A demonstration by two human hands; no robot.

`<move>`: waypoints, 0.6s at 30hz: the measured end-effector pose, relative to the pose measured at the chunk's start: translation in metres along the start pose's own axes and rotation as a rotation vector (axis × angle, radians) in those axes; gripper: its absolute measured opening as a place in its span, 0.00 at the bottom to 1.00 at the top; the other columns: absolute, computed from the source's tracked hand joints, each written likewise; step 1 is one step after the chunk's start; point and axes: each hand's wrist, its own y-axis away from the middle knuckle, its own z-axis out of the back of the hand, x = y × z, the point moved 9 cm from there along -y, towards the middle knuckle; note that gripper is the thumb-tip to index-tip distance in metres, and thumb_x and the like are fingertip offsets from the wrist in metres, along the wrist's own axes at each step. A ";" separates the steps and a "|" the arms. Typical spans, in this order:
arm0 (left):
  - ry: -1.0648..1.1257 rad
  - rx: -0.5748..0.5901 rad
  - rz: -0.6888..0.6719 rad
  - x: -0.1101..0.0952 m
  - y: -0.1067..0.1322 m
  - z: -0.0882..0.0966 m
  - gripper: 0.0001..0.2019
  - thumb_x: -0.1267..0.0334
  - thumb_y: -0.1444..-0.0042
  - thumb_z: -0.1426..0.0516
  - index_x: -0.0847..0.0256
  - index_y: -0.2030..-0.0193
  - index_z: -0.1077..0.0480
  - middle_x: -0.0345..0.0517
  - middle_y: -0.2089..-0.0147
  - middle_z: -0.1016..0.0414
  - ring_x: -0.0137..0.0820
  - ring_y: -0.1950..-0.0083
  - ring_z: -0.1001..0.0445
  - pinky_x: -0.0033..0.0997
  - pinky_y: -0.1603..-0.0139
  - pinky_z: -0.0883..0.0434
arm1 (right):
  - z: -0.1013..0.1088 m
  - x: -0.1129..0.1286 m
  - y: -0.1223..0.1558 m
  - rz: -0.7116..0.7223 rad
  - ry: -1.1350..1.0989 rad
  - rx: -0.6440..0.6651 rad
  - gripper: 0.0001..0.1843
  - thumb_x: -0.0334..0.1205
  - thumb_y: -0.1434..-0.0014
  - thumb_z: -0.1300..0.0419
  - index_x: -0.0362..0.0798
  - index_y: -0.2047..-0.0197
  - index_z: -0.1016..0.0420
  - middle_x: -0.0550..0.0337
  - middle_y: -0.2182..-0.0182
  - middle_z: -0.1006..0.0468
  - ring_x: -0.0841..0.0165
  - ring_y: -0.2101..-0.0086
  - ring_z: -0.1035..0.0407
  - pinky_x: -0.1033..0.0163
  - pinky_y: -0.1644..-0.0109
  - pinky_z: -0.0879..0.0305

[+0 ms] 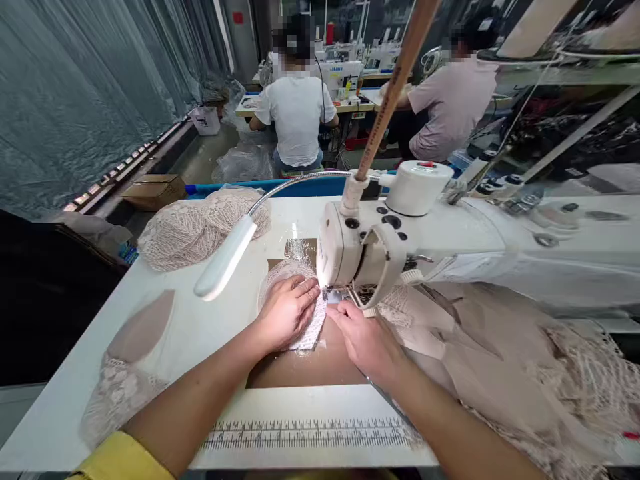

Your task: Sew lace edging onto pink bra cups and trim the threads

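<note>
My left hand (290, 310) presses a pale lace piece (313, 330) beside the needle of a white sewing machine (345, 243). Its fingers are bent together on the lace, with the thumb tucked close. On the needle's other side, my right hand (367, 343) is closed, its index fingertip by the lace edge and the presser foot (327, 293). A thin metal tool (387, 397) sticks out from under its heel; the tool's front is hidden in the hand. Brown board (295, 372) covers the tabletop below both hands.
Lamp (227, 257) arches over the left side. Lace cups (200, 227) are piled behind; a beige cup piece (145, 327) lies left. Beige fabric and lace (480, 353) fill the right. A printed ruler (305, 435) runs along the front. Two people sit at machines beyond.
</note>
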 end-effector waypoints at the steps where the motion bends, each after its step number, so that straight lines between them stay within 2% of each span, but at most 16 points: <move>1: -0.009 -0.005 -0.003 0.000 0.002 0.000 0.19 0.64 0.36 0.53 0.64 0.42 0.33 0.53 0.39 0.32 0.46 0.40 0.37 0.48 0.43 0.36 | 0.001 0.001 0.000 0.011 -0.009 -0.009 0.23 0.26 0.44 0.49 0.51 0.49 0.26 0.58 0.64 0.25 0.66 0.70 0.36 0.62 0.72 0.47; 6: -0.086 0.000 0.071 0.001 0.008 0.001 0.21 0.61 0.37 0.53 0.62 0.39 0.36 0.54 0.37 0.35 0.52 0.36 0.42 0.55 0.41 0.40 | 0.003 0.003 0.001 0.052 -0.024 -0.064 0.21 0.27 0.42 0.51 0.47 0.49 0.25 0.54 0.60 0.23 0.64 0.67 0.31 0.61 0.66 0.40; 11: -0.113 0.056 0.255 0.010 0.029 0.019 0.20 0.61 0.38 0.52 0.62 0.41 0.35 0.55 0.37 0.36 0.52 0.38 0.40 0.53 0.42 0.38 | -0.001 0.002 0.003 0.122 -0.051 -0.133 0.22 0.30 0.37 0.57 0.44 0.51 0.24 0.49 0.61 0.23 0.62 0.65 0.29 0.58 0.61 0.34; 14: -0.063 0.063 0.377 0.032 0.066 0.039 0.20 0.58 0.38 0.52 0.62 0.41 0.35 0.55 0.37 0.37 0.50 0.36 0.41 0.51 0.39 0.40 | -0.002 0.000 0.004 0.170 -0.074 -0.180 0.21 0.33 0.37 0.57 0.46 0.52 0.24 0.49 0.62 0.22 0.62 0.66 0.29 0.57 0.61 0.32; 16: -0.089 -0.025 0.543 0.063 0.106 0.062 0.22 0.59 0.37 0.54 0.64 0.39 0.38 0.56 0.35 0.39 0.48 0.33 0.46 0.51 0.35 0.46 | -0.003 -0.001 0.003 0.187 -0.108 -0.182 0.20 0.36 0.36 0.56 0.48 0.53 0.24 0.50 0.62 0.23 0.62 0.67 0.28 0.58 0.61 0.31; 18: -0.170 -0.179 0.768 0.100 0.160 0.091 0.21 0.60 0.37 0.54 0.67 0.40 0.38 0.59 0.35 0.39 0.48 0.32 0.48 0.49 0.33 0.49 | -0.003 -0.001 0.003 0.188 -0.143 -0.177 0.20 0.38 0.36 0.55 0.49 0.54 0.23 0.50 0.62 0.23 0.62 0.66 0.28 0.58 0.61 0.31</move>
